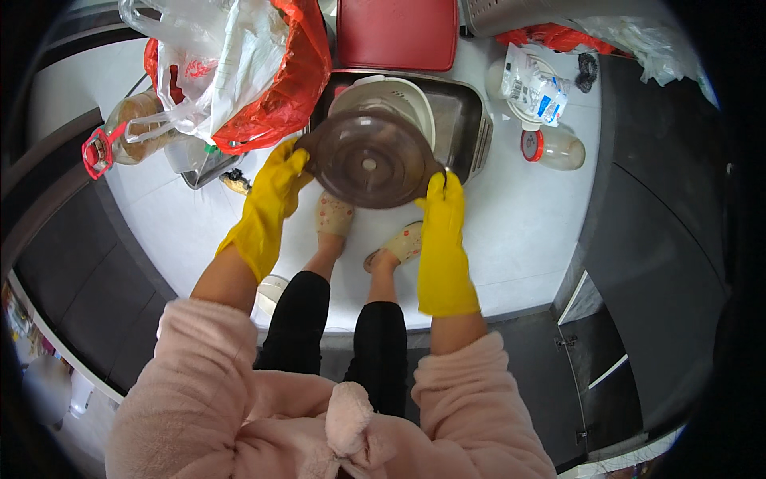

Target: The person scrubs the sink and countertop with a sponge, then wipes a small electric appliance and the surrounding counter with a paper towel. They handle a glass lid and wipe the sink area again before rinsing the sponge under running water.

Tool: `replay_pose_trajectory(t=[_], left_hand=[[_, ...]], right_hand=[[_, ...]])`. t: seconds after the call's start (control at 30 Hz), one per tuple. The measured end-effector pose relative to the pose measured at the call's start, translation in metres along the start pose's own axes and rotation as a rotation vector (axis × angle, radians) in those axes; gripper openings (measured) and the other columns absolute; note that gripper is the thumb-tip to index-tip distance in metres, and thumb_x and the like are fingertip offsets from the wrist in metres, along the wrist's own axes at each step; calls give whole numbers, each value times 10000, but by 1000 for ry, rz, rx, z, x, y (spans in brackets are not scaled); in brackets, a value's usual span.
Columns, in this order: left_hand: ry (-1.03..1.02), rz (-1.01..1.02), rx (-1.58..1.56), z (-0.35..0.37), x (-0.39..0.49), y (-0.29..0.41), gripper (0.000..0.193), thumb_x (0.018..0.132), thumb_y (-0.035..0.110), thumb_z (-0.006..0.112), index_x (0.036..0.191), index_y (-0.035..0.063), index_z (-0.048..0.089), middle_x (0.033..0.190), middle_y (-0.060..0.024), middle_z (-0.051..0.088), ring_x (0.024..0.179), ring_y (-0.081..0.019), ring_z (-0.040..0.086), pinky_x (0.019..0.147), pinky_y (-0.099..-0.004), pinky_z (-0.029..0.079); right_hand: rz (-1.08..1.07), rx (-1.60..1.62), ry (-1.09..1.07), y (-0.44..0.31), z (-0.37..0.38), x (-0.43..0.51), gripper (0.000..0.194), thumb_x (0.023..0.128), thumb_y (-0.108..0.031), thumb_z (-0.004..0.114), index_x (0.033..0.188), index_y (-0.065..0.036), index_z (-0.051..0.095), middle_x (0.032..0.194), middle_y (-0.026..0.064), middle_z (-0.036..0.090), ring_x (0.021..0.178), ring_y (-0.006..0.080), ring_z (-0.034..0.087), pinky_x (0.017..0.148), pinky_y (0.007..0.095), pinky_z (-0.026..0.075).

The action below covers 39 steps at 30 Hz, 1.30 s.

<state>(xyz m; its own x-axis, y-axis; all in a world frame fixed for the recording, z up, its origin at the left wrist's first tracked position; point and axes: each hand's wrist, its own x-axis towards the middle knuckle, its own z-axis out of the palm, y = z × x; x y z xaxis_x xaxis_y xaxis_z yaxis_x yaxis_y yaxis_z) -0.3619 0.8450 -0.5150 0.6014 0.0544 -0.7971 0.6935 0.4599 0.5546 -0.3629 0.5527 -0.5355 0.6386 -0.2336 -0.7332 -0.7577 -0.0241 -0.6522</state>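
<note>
A round, dark translucent brown plastic lid or basin (368, 164) is held level between my two hands, both in yellow rubber gloves. My left hand (287, 173) grips its left rim. At the right rim, my right hand (443, 191) pinches the edge from below. Just beyond the brown piece, partly covered by it, a pale plastic colander (410, 96) stands in a dark rectangular metal tray (464, 114) on the white floor. A red rectangular lid or board (397, 33) lies past the tray.
Red and white plastic bags (275, 90) bulge at the upper left, beside a large plastic bottle with a red handle (128, 135). A glass jar with a red lid (553, 149) lies on its side at right, near a plastic packet (538, 90). Dark cabinets (664, 179) flank the floor.
</note>
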Motion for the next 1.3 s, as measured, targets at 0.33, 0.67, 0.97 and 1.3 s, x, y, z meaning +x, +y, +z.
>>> replay_pose_trajectory(t=[0.33,0.67,0.97,1.3], left_hand=[[-7,-37,131,-9,-175,9,296,953,-2,676,1228,66,592,1099,-71,680,1016,-175,648,944,-322,529],[-82,-108,-5,18,-250,35,363,823,-180,574,1094,59,551,1263,-155,638,1386,-450,500,1133,-664,426],[-200,-14,49,61,-308,95,270,902,-74,669,1107,71,569,1265,-131,643,1389,-450,496,1135,-698,403],[-284,-34,497,182,-403,184,335,899,-106,610,1196,49,607,1216,-111,681,1108,-220,638,984,-386,524]], right_hand=[[-117,80,-156,-53,-87,-221,316,1059,-50,521,1369,-8,568,1530,196,509,1350,262,533,1124,378,411],[-370,57,-188,-91,-124,-318,296,1004,9,616,1297,-22,584,1560,238,464,1421,338,496,1136,408,427],[-317,242,-84,-132,-143,-375,230,1022,15,584,1251,-4,587,1550,248,469,1389,367,524,1127,421,447],[-456,335,243,-149,-201,-465,273,1060,-170,598,1275,-2,605,1377,168,604,1161,214,600,976,326,483]])
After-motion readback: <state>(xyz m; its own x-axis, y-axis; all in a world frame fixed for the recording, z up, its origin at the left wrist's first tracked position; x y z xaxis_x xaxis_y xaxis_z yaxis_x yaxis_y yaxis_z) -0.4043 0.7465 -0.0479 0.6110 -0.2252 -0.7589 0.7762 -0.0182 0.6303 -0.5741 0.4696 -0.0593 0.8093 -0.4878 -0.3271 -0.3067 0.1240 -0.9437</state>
